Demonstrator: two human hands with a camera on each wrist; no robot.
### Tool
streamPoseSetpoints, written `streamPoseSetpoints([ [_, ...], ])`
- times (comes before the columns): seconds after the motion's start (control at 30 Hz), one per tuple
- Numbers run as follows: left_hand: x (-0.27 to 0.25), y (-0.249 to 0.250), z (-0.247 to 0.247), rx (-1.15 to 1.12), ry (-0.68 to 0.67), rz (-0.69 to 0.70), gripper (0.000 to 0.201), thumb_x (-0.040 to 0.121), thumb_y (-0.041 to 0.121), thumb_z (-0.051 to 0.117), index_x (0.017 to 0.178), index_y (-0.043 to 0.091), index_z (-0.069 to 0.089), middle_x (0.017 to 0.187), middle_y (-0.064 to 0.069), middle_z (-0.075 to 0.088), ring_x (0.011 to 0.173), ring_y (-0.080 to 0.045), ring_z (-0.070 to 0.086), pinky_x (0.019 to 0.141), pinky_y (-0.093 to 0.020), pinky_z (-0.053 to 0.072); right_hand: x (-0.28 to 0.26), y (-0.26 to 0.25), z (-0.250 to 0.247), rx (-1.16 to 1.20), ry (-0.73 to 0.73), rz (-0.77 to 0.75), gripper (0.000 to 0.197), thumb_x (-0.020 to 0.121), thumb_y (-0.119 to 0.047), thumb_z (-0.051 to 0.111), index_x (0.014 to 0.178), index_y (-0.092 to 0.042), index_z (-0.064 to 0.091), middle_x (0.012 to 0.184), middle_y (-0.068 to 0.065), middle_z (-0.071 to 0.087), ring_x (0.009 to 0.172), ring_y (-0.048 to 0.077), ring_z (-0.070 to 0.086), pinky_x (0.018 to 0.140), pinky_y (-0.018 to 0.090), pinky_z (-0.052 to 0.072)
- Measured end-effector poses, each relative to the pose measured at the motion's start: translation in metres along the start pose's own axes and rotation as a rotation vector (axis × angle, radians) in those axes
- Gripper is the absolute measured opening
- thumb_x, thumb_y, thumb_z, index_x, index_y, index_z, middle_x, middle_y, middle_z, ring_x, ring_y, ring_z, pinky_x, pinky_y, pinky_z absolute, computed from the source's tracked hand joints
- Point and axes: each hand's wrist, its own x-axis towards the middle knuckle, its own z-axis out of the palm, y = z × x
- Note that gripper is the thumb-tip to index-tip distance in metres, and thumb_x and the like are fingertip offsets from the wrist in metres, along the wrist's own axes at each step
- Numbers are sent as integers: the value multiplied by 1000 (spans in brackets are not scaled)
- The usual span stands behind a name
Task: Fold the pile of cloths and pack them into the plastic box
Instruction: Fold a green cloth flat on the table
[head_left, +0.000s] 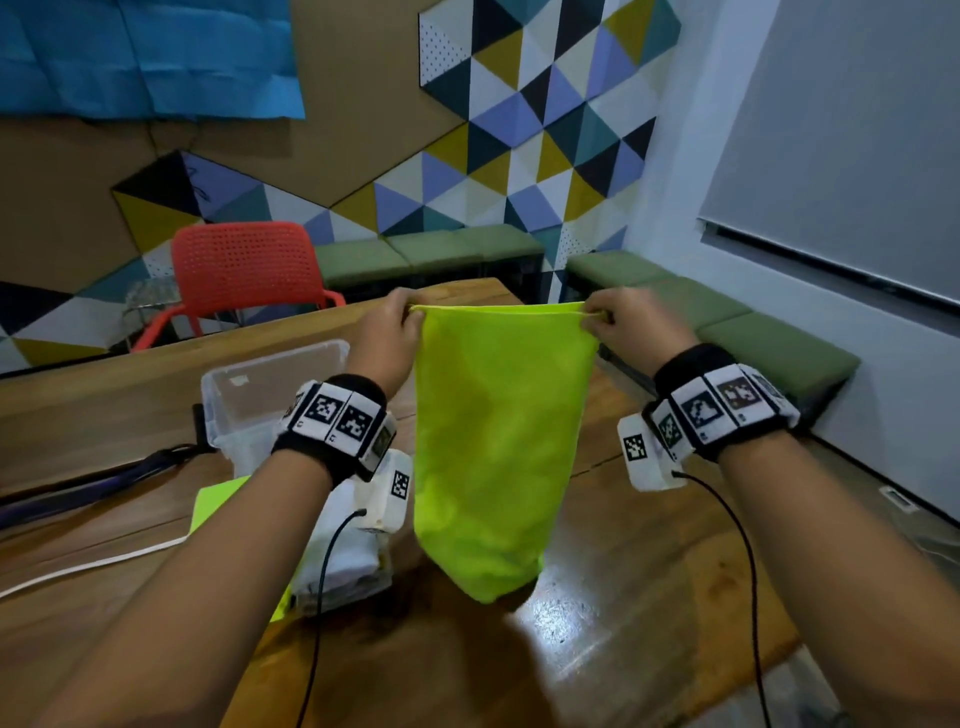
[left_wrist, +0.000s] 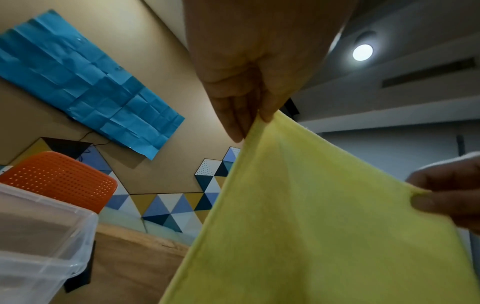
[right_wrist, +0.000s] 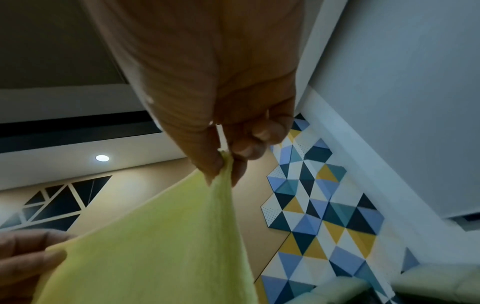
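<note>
A lime-green cloth (head_left: 493, 447) hangs in the air over the wooden table (head_left: 623, 597), stretched along its top edge between both hands. My left hand (head_left: 402, 314) pinches the cloth's top left corner; my right hand (head_left: 597, 317) pinches the top right corner. The left wrist view has the left hand (left_wrist: 255, 123) pinching the cloth (left_wrist: 324, 226). In the right wrist view the right hand (right_wrist: 224, 164) nips the corner of the cloth (right_wrist: 161, 246). The clear plastic box (head_left: 228, 395) stands on the table to the left, behind my left wrist. A pile of white cloths (head_left: 343, 566) and another green cloth (head_left: 213, 504) lie under my left forearm.
A red perforated chair (head_left: 244, 270) stands beyond the table's far left edge. Green benches (head_left: 727, 322) run along the walls behind and to the right. A white strip (head_left: 88, 566) and dark cables (head_left: 104, 473) cross the table at left. Wrist cables hang from both arms.
</note>
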Motion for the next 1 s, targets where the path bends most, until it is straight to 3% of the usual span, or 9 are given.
streamPoseSetpoints([
  [0.13,3,4,-1,-91,39,2,18,88,11,60,104,3,65,95,-12,65,89,-22,59,81,-30,47,-3,3,1,30,44,27,35,87,-12,53,121,-14,47,107,14,60,102,34,53,82,42,46],
  [0.3,-16,29,23,-250,-156,131,15,85,2,63,89,16,61,83,2,61,81,-11,58,76,-22,48,-6,-35,8,15,-172,-176,55,86,-40,62,135,-22,46,134,3,51,127,26,36,104,44,32],
  [0.37,-23,30,33,-327,-163,105,23,84,1,63,87,22,53,79,10,56,72,4,54,70,-12,44,-3,-46,19,67,-234,-197,42,86,-42,61,120,-19,59,121,3,61,119,24,46,99,43,38],
  [0.47,-31,25,39,-454,-113,43,26,84,0,63,96,18,50,75,7,54,65,9,53,65,-8,44,-3,-46,32,299,-198,-207,11,86,-28,65,82,-18,62,81,-1,61,82,19,56,72,35,45],
  [0.53,-35,23,38,-557,-73,-12,30,83,-2,64,101,15,47,77,6,55,66,10,55,67,-8,46,-6,-46,35,377,-177,-201,23,86,-21,65,67,-22,53,64,-8,50,63,11,47,58,23,36],
  [0.6,-38,18,39,-638,-82,-64,32,84,-2,63,108,12,46,81,5,56,70,9,56,68,-8,48,-6,-46,36,428,-154,-202,15,87,-19,65,73,-12,61,67,-3,58,63,11,52,59,20,38],
  [0.67,-44,9,43,-636,-182,-109,30,87,4,61,112,12,48,89,5,56,82,-3,58,71,-12,50,-4,-45,36,453,-109,-222,18,88,-17,63,86,0,67,79,12,66,74,26,59,69,35,46],
  [0.83,-72,-29,66,-497,-234,-185,24,89,11,59,90,28,43,89,0,53,83,-22,55,82,-49,48,2,-41,21,512,44,-234,22,90,-17,60,95,3,67,88,22,67,84,36,60,76,44,48],
  [1.0,-92,-51,84,-407,-376,-199,27,96,21,50,122,24,46,117,0,60,106,-20,59,90,-37,48,15,-41,2,548,158,-239,23,93,-19,55,93,3,63,74,4,56,70,14,49,65,29,37],
])
